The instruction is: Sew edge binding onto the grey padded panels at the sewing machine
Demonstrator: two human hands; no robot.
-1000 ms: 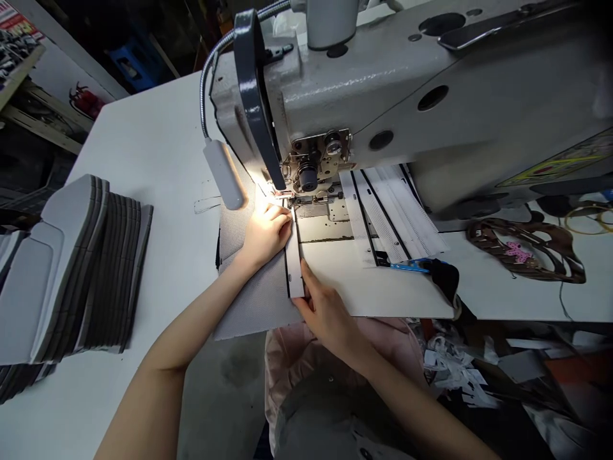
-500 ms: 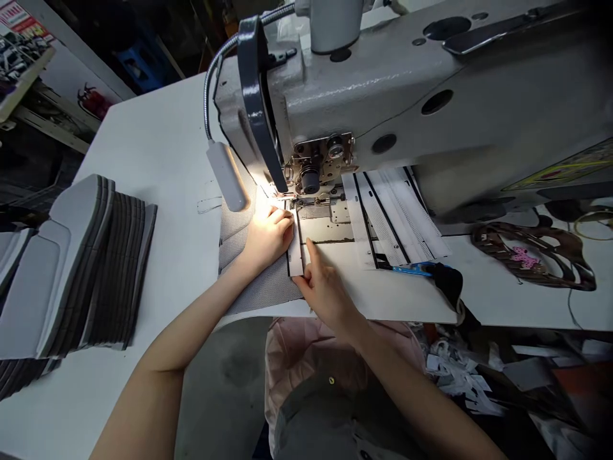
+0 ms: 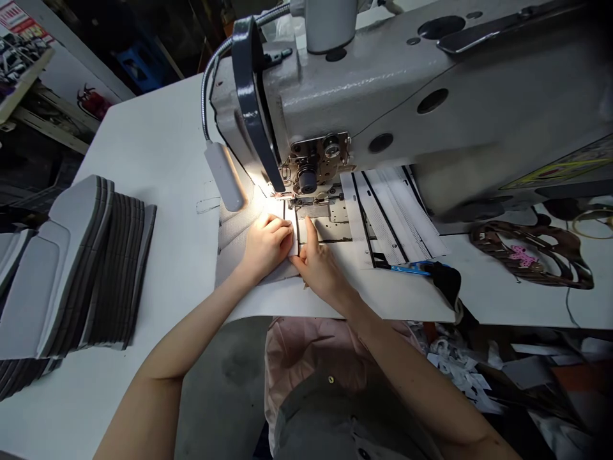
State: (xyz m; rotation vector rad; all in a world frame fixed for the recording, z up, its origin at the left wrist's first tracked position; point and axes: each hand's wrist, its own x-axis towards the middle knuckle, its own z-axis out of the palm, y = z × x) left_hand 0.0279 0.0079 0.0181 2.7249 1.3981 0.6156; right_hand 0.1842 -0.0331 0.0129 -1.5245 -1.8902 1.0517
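Your left hand (image 3: 265, 246) lay flat, fingers spread, pressing the grey mesh panel (image 3: 234, 239) to the tabletop (image 3: 158, 147); your right hand (image 3: 318, 265) pinned the white strip (image 3: 290, 230) with an outstretched forefinger, gripping nothing. Both sat just beside the presser foot (image 3: 287, 193), so a fingertip could have slid under the needle, or the strip skewed.

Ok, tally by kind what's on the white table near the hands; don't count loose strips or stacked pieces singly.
Sewing machine: 1
Lamp: 1
Grey mesh panel: 1
Blue scissors: 1
Stack of grey pieces: 1
Hands, left hand and right hand: 2
Total: 7
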